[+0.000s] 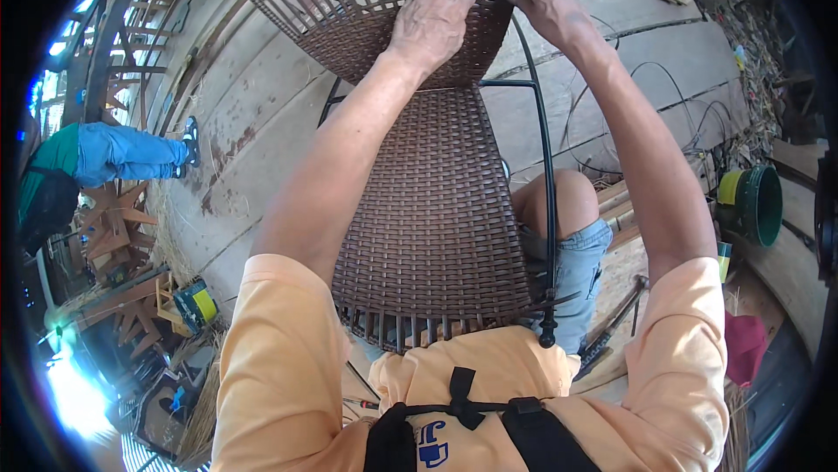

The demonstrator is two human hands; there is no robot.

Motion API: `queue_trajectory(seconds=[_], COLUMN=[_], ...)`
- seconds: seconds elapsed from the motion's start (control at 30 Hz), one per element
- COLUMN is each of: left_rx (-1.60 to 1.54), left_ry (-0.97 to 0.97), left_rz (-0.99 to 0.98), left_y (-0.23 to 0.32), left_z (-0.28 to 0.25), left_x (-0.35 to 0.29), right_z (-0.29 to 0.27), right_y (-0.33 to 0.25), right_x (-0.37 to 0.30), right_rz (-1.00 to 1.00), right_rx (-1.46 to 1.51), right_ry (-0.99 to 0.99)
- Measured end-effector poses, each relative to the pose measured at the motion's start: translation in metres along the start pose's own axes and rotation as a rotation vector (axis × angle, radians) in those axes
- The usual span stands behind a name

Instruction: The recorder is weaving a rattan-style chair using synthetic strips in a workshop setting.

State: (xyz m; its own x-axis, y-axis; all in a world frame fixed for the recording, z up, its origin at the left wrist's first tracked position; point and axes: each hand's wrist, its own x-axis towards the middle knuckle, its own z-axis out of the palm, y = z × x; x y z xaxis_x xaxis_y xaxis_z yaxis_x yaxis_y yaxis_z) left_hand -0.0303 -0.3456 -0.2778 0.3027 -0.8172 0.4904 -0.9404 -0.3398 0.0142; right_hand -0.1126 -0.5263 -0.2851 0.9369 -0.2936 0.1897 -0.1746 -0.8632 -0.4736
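brace the brown woven wicker chair (428, 201) at 12 o'clock with your left hand (434, 20), fingers side by side; press evenly with your right hand (557, 13) at 1 o'clock, fingers curled, pinch unclear.

A green bucket (758, 206) sits at right, a person (127, 151) at left.

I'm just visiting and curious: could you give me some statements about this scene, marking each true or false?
1. The seat is woven. True.
2. The seat is white. False: it is brown.
3. The left hand and right hand are at the chair back. True.
4. The right hand holds a hammer. False: it is at the chair back's edge, without one.
5. A green bucket is on the right. True.
6. Nobody else is in view. False: another person is at the left.
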Motion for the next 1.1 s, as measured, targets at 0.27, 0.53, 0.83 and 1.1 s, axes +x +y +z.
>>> queue_trajectory(seconds=[0.27,0.53,0.83,1.1], left_rx=[-0.011,0.044,-0.572,-0.611], left_ry=[-0.017,-0.096,-0.403,-0.537], left_rz=[0.011,-0.113,0.071,0.167], left_y=[0.001,0.023,0.266,0.304], left_z=[0.009,0.000,-0.093,-0.108], left_x=[-0.003,0.002,-0.108,-0.163], right_z=[0.018,0.015,-0.008,0.066], right_y=[0.019,0.041,0.079,0.035], right_x=[-0.024,-0.011,-0.147,-0.154], right_rz=[-0.046,-0.026,0.550,1.092], right_rx=[0.006,0.068,0.686,1.311], right_ry=[-0.041,-0.083,0.277,-0.145])
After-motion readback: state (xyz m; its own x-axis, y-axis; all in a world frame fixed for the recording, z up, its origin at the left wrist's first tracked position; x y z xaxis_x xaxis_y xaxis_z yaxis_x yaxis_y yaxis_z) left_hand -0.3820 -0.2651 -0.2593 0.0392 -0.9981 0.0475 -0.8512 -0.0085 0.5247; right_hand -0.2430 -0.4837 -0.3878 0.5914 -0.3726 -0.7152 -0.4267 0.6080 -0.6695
